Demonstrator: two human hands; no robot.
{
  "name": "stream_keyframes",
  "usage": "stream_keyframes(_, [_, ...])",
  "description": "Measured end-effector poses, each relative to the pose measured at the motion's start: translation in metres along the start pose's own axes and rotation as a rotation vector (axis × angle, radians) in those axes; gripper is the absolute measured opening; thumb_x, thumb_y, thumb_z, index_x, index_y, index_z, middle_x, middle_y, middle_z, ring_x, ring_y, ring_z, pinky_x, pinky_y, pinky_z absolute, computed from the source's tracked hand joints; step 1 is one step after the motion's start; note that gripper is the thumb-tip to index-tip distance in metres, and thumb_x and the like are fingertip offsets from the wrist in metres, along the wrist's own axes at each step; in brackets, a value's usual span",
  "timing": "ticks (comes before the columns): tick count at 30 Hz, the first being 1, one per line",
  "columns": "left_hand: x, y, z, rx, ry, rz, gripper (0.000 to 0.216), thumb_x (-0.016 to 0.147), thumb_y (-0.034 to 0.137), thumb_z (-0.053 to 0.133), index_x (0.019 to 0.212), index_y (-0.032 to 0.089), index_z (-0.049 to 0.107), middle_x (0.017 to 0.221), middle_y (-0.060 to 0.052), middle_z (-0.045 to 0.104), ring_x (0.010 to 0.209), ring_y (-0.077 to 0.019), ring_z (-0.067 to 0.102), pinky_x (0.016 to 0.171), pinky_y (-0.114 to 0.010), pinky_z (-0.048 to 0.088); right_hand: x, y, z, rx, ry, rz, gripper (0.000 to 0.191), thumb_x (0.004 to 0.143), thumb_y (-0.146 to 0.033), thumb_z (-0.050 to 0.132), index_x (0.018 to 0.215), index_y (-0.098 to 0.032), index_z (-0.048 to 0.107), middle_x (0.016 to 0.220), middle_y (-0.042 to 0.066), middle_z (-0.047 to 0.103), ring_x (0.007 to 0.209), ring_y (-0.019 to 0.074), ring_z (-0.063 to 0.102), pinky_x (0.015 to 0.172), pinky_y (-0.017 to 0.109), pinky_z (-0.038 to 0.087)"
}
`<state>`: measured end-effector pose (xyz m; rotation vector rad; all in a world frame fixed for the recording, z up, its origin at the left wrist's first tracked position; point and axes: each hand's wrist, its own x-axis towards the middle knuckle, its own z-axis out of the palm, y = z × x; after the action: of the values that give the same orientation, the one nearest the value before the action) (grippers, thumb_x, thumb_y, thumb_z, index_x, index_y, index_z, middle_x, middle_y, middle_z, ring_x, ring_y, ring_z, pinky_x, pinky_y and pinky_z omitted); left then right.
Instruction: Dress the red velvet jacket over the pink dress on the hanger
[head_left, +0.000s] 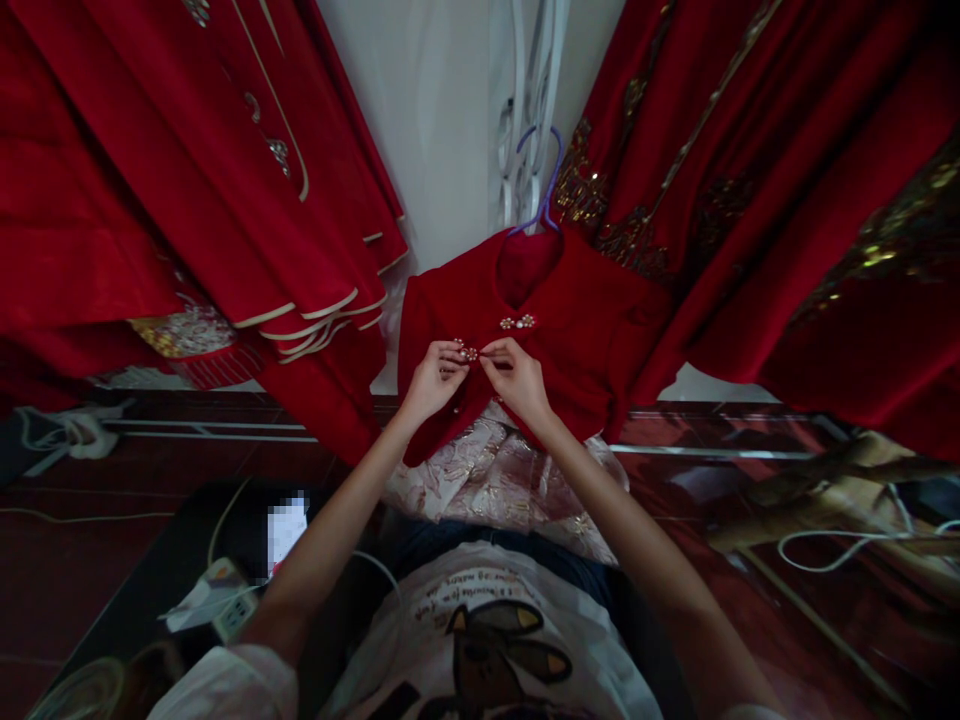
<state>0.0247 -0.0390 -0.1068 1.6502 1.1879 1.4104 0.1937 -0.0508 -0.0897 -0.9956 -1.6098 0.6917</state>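
Jacket [577, 325], deep red, with pearly beaded clasps [517, 323]

Partly hidden by fingertips of the left hand [437, 381] and right hand [519, 381], a beaded clasp [469, 355], too small to show detail. Hidden inside a red jacket [574, 325], the lower part of a purple hanger [556, 172]. Cropped by the top edge, red garments [225, 150] on both sides. Blotted by pixelation, a pale item [287, 535]. Cut off at bottom, a shirt [420, 640] with lettering too small to read reliably. Blurred at lower left, a rounded item [82, 690], impossible to identify.
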Motion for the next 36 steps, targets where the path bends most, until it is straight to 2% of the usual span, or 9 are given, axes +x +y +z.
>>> stream_keyframes(2, [-0.006, -0.008, -0.006, 0.093, -0.052, -0.012, 0.032, 0.070, 0.016, 0.064, 0.100, 0.017, 0.052, 0.087, -0.001, 0.062, 0.072, -0.0096, 0.062, 0.068, -0.023, 0.050, -0.005, 0.000, -0.014, -0.032, -0.070, 0.015, 0.011, 0.085, -0.027, 0.056, 0.093, -0.020, 0.060, 0.094, 0.003, 0.070, 0.085, 0.0144, 0.069, 0.073, 0.027, 0.057])
stream_keyframes(5, [-0.021, -0.022, -0.017, 0.199, -0.230, -0.081, 0.030, 0.066, 0.013, 0.065, 0.093, 0.018, 0.051, 0.083, 0.001, 0.060, 0.066, -0.0091, 0.061, 0.064, -0.023, 0.049, -0.016, 0.003, -0.037, -0.140, -0.172, 0.042, 0.011, 0.083, -0.023, 0.057, 0.091, -0.020, 0.063, 0.088, 0.003, 0.071, 0.081, 0.0146, 0.069, 0.074, 0.028, 0.056])
stream_keyframes(10, [-0.052, -0.032, -0.019, 0.147, -0.390, -0.170, 0.034, 0.068, 0.022, 0.072, 0.089, 0.019, 0.046, 0.078, 0.002, 0.060, 0.066, -0.0112, 0.063, 0.062, -0.024, 0.051, -0.036, 0.024, -0.058, -0.345, -0.280, 0.100, 0.013, 0.082, -0.018, 0.057, 0.094, -0.019, 0.064, 0.084, 0.005, 0.071, 0.073, 0.0154, 0.067, 0.070, 0.029, 0.053])
stream_keyframes(16, [-0.064, -0.034, -0.008, 0.123, -0.320, -0.159, 0.038, 0.067, 0.025, 0.076, 0.096, 0.019, 0.053, 0.089, -0.001, 0.063, 0.074, -0.0107, 0.062, 0.070, -0.027, 0.054, -0.044, 0.045, -0.043, -0.435, -0.241, 0.050, 0.018, 0.073, -0.023, 0.067, 0.088, -0.018, 0.059, 0.085, 0.004, 0.067, 0.074, 0.0155, 0.063, 0.069, 0.028, 0.050])
stream_keyframes(23, [-0.066, -0.038, -0.003, 0.020, -0.284, -0.206, 0.032, 0.069, 0.028, 0.075, 0.093, 0.019, 0.056, 0.083, 0.000, 0.063, 0.078, -0.0118, 0.064, 0.075, -0.027, 0.054, -0.039, 0.055, -0.045, -0.142, -0.327, 0.136, 0.020, 0.069, -0.027, 0.070, 0.082, -0.019, 0.057, 0.071, -0.002, 0.063, 0.065, 0.0129, 0.060, 0.064, 0.026, 0.049])
stream_keyframes(26, [-0.068, -0.033, 0.001, 0.013, -0.276, -0.207, 0.034, 0.068, 0.028, 0.077, 0.094, 0.018, 0.057, 0.086, -0.001, 0.064, 0.078, -0.0112, 0.064, 0.074, -0.026, 0.055, -0.036, 0.050, -0.056, -0.028, -0.452, 0.213, 0.029, 0.068, -0.036, 0.075, 0.084, -0.017, 0.061, 0.074, 0.001, 0.065, 0.069, 0.0139, 0.062, 0.068, 0.028, 0.051])
stream_keyframes(31, [-0.072, -0.029, 0.011, -0.021, -0.243, -0.200, 0.036, 0.066, 0.021, 0.078, 0.095, 0.016, 0.058, 0.087, -0.002, 0.065, 0.076, -0.0109, 0.064, 0.073, -0.026, 0.056, -0.036, 0.020, -0.062, 0.203, -0.700, 0.337, 0.033, 0.067, -0.038, 0.078, 0.088, -0.017, 0.064, 0.078, 0.002, 0.070, 0.071, 0.0129, 0.065, 0.073, 0.030, 0.053])
stream_keyframes(33, [-0.072, -0.029, 0.013, -0.052, -0.237, -0.209, 0.034, 0.066, 0.015, 0.076, 0.096, 0.016, 0.059, 0.085, -0.002, 0.067, 0.077, -0.0115, 0.066, 0.075, -0.027, 0.056, -0.039, 0.012, -0.053, 0.228, -0.674, 0.316, 0.032, 0.068, -0.038, 0.078, 0.088, -0.017, 0.065, 0.079, 0.002, 0.070, 0.072, 0.0125, 0.065, 0.073, 0.029, 0.053])
stream_keyframes(36, [-0.070, -0.031, 0.014, -0.101, -0.192, -0.245, 0.031, 0.064, 0.012, 0.074, 0.091, 0.015, 0.060, 0.080, -0.002, 0.069, 0.074, -0.0121, 0.067, 0.075, -0.028, 0.056, -0.045, 0.017, -0.032, 0.162, -0.486, 0.218, 0.026, 0.072, -0.035, 0.075, 0.088, -0.017, 0.066, 0.081, 0.003, 0.071, 0.075, 0.0131, 0.065, 0.075, 0.029, 0.053])
